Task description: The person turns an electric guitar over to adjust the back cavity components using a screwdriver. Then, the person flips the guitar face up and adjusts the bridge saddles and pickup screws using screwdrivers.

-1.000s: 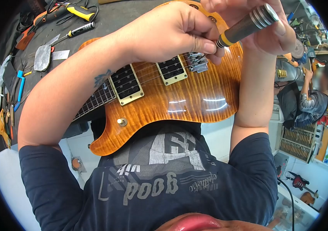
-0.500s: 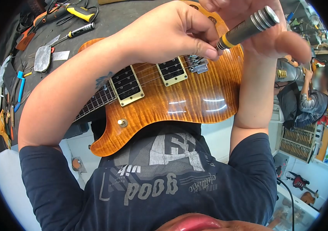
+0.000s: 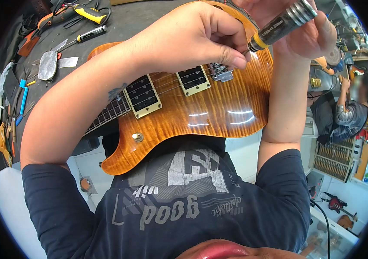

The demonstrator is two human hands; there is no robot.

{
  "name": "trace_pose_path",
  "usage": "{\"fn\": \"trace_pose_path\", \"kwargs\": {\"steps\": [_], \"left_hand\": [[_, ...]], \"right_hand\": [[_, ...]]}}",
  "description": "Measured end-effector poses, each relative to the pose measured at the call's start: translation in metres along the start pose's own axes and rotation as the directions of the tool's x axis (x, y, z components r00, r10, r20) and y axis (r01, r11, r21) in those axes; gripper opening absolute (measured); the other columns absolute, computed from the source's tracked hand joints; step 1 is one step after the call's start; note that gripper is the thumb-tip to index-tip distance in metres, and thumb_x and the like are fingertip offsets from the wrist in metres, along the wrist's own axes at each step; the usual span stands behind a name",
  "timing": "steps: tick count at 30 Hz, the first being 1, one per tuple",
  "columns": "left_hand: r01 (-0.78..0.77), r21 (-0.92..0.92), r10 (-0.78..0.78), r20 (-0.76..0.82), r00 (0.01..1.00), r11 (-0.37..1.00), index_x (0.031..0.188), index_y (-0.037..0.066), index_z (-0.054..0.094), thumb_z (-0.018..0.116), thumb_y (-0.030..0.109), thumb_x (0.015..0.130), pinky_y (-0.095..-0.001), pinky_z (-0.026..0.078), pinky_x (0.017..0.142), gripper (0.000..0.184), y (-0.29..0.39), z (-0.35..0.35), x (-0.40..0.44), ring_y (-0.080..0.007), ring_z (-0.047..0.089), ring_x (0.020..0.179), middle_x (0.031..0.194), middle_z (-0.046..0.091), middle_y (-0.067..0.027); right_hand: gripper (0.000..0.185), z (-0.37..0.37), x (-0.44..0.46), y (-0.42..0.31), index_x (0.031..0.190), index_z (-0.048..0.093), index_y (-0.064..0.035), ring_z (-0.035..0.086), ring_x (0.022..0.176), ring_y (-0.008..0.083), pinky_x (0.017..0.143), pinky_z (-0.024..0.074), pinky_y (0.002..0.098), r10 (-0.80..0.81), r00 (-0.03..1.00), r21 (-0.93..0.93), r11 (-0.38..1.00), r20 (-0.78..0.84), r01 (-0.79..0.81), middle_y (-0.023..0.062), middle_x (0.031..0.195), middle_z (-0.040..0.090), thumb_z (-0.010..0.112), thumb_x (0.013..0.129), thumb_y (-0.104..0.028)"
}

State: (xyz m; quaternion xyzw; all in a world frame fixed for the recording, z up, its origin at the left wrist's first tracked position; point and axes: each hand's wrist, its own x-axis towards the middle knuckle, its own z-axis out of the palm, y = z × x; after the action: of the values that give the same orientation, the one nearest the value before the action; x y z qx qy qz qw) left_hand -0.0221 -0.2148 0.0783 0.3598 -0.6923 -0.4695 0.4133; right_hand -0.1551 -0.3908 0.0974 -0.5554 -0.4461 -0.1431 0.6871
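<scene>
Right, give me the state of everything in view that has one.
Knurled screwdriver: held, slanted
Left hand: pinching the knurled screwdriver's lower end
Right hand: open behind its handle
Electric guitar: face up, strings fitted
Cream-tipped toggle switch: position unclear
Second screwdriver: lying on the workbench

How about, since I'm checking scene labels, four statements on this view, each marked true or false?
1. The left hand is at the yellow-banded end of the screwdriver. True.
2. The guitar has a plain blue top. False: it is amber-brown with striped grain.
3. Two pale-framed pickups show on the guitar. True.
4. A blue tool lies on the guitar. False: the blue tool lies on the dark bench.
</scene>
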Motion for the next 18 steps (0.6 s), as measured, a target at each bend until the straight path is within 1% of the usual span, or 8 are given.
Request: {"fn": "trace_pose_path", "kwargs": {"steps": [3, 6, 7, 11, 14, 17, 18], "left_hand": [[0.014, 0.025, -0.014, -0.014, 1.0, 1.0, 0.093, 0.001, 0.071, 0.078, 0.016, 0.094, -0.0257, 0.05, 0.069, 0.016, 0.0, 0.001, 0.0, -0.0078, 0.062, 0.074, 0.081, 0.07, -0.0006], [0.013, 0.038, -0.013, -0.017, 1.0, 0.999, 0.093, 0.001, 0.071, 0.078, 0.016, 0.094, -0.0258, 0.05, 0.069, 0.016, 0.0, 0.001, 0.001, -0.008, 0.062, 0.074, 0.08, 0.07, -0.0002], [0.02, 0.037, -0.02, -0.015, 1.0, 0.999, 0.093, 0.001, 0.071, 0.078, 0.016, 0.094, -0.0258, 0.05, 0.069, 0.016, 0.0, 0.0, 0.001, -0.008, 0.062, 0.074, 0.08, 0.07, -0.0002], [0.026, 0.029, -0.024, -0.041, 0.999, 0.999, 0.093, 0.001, 0.071, 0.077, 0.017, 0.094, -0.0258, 0.05, 0.071, 0.017, -0.011, 0.005, 0.003, -0.0082, 0.063, 0.074, 0.08, 0.07, -0.0004], [0.079, 0.015, -0.079, -0.032, 0.996, 0.997, 0.093, 0.001, 0.071, 0.077, 0.017, 0.094, -0.0256, 0.051, 0.072, 0.017, -0.006, 0.005, 0.003, -0.0083, 0.064, 0.075, 0.081, 0.071, -0.0009], [0.026, 0.037, -0.023, -0.062, 0.998, 0.999, 0.095, 0.001, 0.072, 0.076, 0.017, 0.095, -0.0256, 0.051, 0.073, 0.017, 0.003, 0.009, -0.002, -0.0083, 0.064, 0.077, 0.083, 0.072, -0.0012], [0.038, 0.004, -0.038, -0.039, 0.999, 0.999, 0.095, 0.001, 0.071, 0.076, 0.017, 0.095, -0.0256, 0.052, 0.073, 0.017, 0.001, 0.007, -0.001, -0.0082, 0.064, 0.077, 0.083, 0.072, -0.0012]], "right_hand": [[0.06, 0.006, 0.004, -0.005, 0.144, 0.047, -0.0001, 0.057, 0.12, 0.032, 0.107, 0.0477, 0.0427, -0.004, 1.0, -0.05, 0.999, -0.004, 0.004, 0.0187, 0.124, 0.059, 0.054, 0.103, -0.044], [0.061, 0.013, 0.006, -0.007, 0.141, 0.05, 0.0012, 0.058, 0.118, 0.0312, 0.105, 0.0484, 0.0416, 0.009, 0.999, -0.069, 0.998, -0.031, -0.011, 0.018, 0.122, 0.061, 0.056, 0.102, -0.046], [0.062, 0.0, 0.0, -0.003, 0.14, 0.051, 0.0016, 0.058, 0.117, 0.0308, 0.104, 0.0486, 0.0412, -0.004, 1.0, -0.087, 0.996, -0.006, 0.003, 0.0177, 0.121, 0.061, 0.057, 0.102, -0.046], [0.059, -0.015, -0.006, -0.001, 0.135, 0.054, 0.0019, 0.059, 0.114, 0.0294, 0.102, 0.0491, 0.0403, 0.008, 0.999, -0.103, 0.995, 0.036, -0.005, 0.0171, 0.118, 0.062, 0.064, 0.099, -0.044], [0.056, -0.017, -0.005, -0.001, 0.132, 0.055, 0.0012, 0.059, 0.114, 0.0285, 0.101, 0.0492, 0.0397, 0.027, 0.998, -0.091, 0.996, 0.049, -0.023, 0.0165, 0.116, 0.062, 0.067, 0.098, -0.042], [0.053, -0.01, -0.003, -0.002, 0.129, 0.056, -0.0003, 0.059, 0.112, 0.0271, 0.1, 0.049, 0.0383, 0.049, 0.999, -0.1, 0.994, 0.022, -0.046, 0.0149, 0.113, 0.062, 0.069, 0.097, -0.041], [0.051, -0.005, -0.002, -0.003, 0.127, 0.057, -0.0009, 0.059, 0.112, 0.0265, 0.1, 0.0489, 0.0377, 0.059, 0.998, -0.107, 0.993, 0.008, -0.058, 0.0141, 0.112, 0.062, 0.069, 0.097, -0.04]]}}
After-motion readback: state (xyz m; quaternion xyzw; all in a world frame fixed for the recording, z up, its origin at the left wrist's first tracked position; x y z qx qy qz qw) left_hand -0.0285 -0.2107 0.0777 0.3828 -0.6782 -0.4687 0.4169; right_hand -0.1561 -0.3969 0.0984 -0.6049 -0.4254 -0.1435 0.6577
